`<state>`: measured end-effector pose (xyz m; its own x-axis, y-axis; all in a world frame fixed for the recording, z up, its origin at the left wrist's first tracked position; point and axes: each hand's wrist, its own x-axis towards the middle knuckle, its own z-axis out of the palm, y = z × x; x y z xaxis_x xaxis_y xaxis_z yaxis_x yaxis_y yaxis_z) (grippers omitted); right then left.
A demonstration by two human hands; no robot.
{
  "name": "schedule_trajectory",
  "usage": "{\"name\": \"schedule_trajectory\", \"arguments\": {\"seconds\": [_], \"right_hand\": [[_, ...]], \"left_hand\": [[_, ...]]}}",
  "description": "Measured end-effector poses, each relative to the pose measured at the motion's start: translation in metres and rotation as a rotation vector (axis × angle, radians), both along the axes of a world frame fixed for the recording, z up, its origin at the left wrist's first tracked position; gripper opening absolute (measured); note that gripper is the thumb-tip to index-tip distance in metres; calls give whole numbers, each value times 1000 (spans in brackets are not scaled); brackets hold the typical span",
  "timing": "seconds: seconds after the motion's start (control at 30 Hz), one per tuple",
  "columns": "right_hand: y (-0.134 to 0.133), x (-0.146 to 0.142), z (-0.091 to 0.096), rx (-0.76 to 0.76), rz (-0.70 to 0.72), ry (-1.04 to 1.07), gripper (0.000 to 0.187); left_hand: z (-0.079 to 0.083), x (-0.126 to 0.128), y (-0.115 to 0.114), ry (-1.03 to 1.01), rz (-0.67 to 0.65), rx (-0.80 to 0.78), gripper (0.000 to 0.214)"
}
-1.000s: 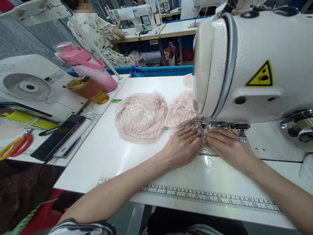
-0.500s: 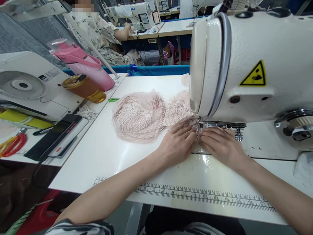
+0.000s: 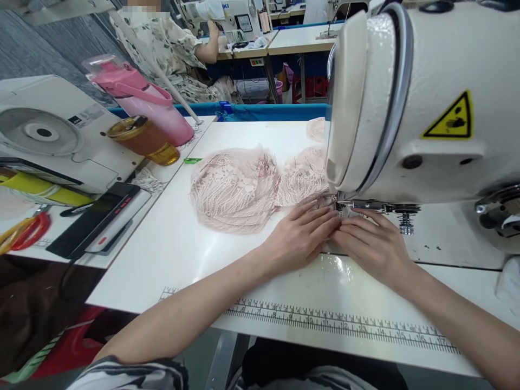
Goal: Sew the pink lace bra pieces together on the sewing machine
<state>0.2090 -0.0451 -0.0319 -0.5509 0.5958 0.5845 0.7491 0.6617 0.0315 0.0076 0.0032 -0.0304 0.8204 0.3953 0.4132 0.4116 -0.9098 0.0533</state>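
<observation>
A pale pink lace piece, with two rounded parts like bra cups, lies across the white table and runs to the needle area of the sewing machine. My left hand is closed on its right end, fingers close together and pressing down just left of the presser foot. On the other side of the foot, my right hand has its fingers together on the lace's edge. Both thumbs are mostly hidden, and the hands cover the stitching spot.
To the left stand a pink bottle, an amber cup and another white machine. Red-handled scissors lie there too. A green clip is beside the lace. A co-worker sits at a machine behind.
The view has shifted slightly, so the machine appears larger and farther right. My right hand is closer to my left at the presser foot. The co-worker's hand has risen.
</observation>
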Motion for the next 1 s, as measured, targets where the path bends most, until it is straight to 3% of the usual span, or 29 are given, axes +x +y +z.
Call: {"name": "schedule_trajectory", "arguments": {"seconds": [0.23, 1.0], "right_hand": [[0, 2, -4, -24, 18, 63, 18], [2, 7, -7, -45, -56, 49, 19]], "left_hand": [[-2, -5, 5, 118, -28, 6, 38], [-3, 5, 0, 131, 70, 73, 39]]}}
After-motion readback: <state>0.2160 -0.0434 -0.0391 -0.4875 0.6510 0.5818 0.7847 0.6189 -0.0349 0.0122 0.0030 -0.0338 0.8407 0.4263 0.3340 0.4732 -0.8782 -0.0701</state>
